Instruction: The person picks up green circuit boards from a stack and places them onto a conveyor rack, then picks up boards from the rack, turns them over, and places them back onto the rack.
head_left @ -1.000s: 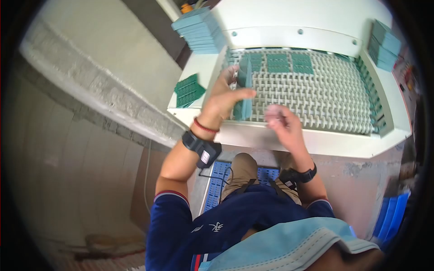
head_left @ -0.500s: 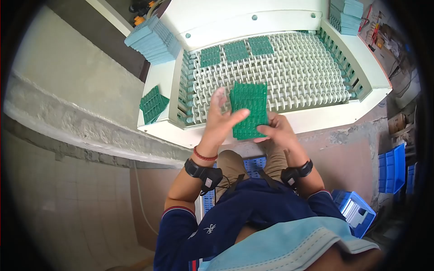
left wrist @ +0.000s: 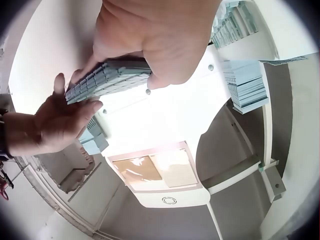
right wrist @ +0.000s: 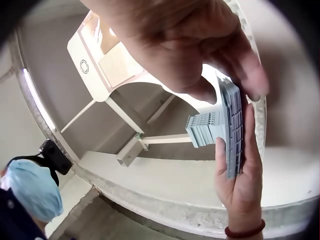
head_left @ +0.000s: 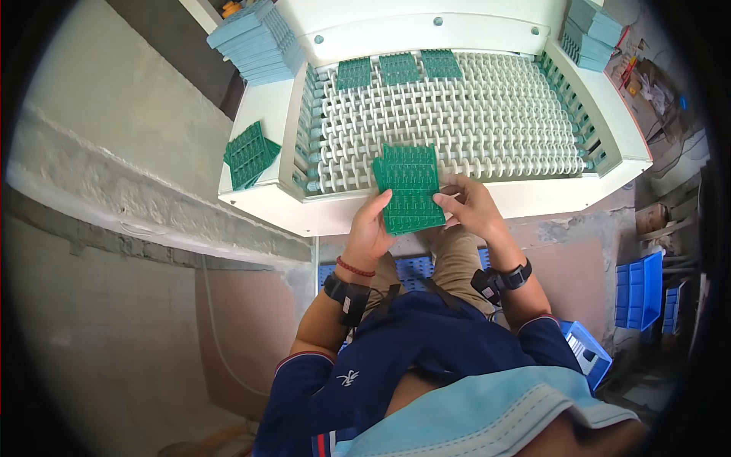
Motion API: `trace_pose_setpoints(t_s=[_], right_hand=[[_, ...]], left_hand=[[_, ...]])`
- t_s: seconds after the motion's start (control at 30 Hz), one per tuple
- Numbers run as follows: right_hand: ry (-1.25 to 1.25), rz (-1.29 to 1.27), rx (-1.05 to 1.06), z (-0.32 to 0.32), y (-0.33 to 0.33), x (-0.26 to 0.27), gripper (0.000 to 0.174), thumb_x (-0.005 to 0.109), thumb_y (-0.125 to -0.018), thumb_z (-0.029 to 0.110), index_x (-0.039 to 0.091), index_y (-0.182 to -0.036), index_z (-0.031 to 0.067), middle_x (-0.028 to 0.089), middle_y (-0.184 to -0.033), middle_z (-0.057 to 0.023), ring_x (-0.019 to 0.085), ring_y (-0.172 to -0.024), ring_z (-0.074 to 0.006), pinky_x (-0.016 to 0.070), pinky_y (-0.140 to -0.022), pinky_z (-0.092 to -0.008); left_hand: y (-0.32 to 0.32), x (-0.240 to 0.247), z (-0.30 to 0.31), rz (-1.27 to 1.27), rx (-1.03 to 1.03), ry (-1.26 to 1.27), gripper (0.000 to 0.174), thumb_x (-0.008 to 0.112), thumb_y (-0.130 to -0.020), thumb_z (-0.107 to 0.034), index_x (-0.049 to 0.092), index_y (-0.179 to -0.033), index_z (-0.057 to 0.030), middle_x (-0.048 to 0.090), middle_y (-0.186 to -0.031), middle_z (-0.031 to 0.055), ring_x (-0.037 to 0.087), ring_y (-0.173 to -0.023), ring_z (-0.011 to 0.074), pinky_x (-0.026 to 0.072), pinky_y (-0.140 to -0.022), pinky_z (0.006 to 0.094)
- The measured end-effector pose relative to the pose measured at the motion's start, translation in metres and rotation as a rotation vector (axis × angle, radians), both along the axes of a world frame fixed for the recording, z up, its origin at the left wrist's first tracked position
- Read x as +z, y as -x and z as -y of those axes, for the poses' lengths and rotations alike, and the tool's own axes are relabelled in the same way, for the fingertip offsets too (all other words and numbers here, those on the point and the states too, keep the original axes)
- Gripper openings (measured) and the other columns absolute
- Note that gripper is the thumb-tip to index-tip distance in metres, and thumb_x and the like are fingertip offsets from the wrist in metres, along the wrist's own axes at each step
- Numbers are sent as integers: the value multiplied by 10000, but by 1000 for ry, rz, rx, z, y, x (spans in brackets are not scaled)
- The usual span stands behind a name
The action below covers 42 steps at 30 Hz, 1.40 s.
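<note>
A small stack of green circuit boards (head_left: 413, 190) lies fanned slightly out of line between both hands, above the front edge of the roller machine. My left hand (head_left: 371, 228) grips its left side, thumb on the top face and fingers beneath. On the opposite edge, my right hand (head_left: 474, 207) pinches the boards between thumb and fingers. The left wrist view shows the stack (left wrist: 110, 80) nearly edge-on, several boards thick. Seen from the right wrist, the layered edges (right wrist: 234, 130) rest in the left palm. Three green boards (head_left: 400, 68) lie in a row on the far rollers.
White rollers (head_left: 457, 114) fill the machine bed, framed by a white rim (head_left: 533, 199). Tall board stacks stand on the left ledge (head_left: 259, 46) and the right ledge (head_left: 590, 38). Loose green boards (head_left: 250, 154) lie at the near left. Blue crates (head_left: 640, 289) are on the floor at right.
The stack has come from edge-on over the left rollers to face-up near the front rim. My right hand, earlier apart from it, now holds its right edge. The head view has shifted.
</note>
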State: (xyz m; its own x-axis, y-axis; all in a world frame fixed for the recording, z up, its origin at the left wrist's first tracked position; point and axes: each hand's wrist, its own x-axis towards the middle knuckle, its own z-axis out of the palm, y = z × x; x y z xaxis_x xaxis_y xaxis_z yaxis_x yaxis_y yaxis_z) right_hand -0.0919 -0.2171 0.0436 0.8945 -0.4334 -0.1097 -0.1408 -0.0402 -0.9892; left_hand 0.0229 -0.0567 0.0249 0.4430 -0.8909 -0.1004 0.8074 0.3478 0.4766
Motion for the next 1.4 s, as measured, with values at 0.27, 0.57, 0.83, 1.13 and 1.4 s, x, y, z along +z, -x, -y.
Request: trace_pose_setpoints(t_s=[0.27,0.57,0.83,1.13,1.4], right_hand=[[-28,-54,16,18,1,-1,185,633,-803,183,597,-799,1,533,-575,-5,492,-452,-54,388,-376,-177],[479,-115,-347,196,2,-5,237,658,-752,211,648,-715,-23,555,-531,-29,505,-466,-86,395,-444,-242],[913,-349,-594,288,67,-2,299,655,-715,260,660,-783,-31,583,-565,-70,531,-535,-121,412,-520,-296],[323,-107,-268,130,47,-1,313,612,-804,347,636,-811,35,495,-549,31,388,-438,-30,301,-391,-173],[-88,-72,286,-13,-21,-19,308,633,-796,323,618,-739,20,504,-493,2,454,-389,-46,354,-355,-157]], left_hand=[[5,4,-8,204,150,-127,346,483,-857,-31,416,-1193,15,529,-1112,120,562,-971,216,491,-814,344],[2,6,-31,170,184,-122,365,483,-862,-47,406,-1216,-1,532,-1107,109,560,-970,213,490,-812,341],[-2,-3,-45,103,60,-61,423,432,-862,-124,354,-1241,48,515,-1142,160,554,-996,246,485,-818,348],[10,4,-31,193,85,-27,373,431,-851,-16,386,-1211,70,505,-1161,161,512,-1065,240,437,-897,368],[9,-9,-49,438,224,-144,364,504,-844,-23,424,-1197,18,549,-1108,113,558,-988,194,471,-843,334]])
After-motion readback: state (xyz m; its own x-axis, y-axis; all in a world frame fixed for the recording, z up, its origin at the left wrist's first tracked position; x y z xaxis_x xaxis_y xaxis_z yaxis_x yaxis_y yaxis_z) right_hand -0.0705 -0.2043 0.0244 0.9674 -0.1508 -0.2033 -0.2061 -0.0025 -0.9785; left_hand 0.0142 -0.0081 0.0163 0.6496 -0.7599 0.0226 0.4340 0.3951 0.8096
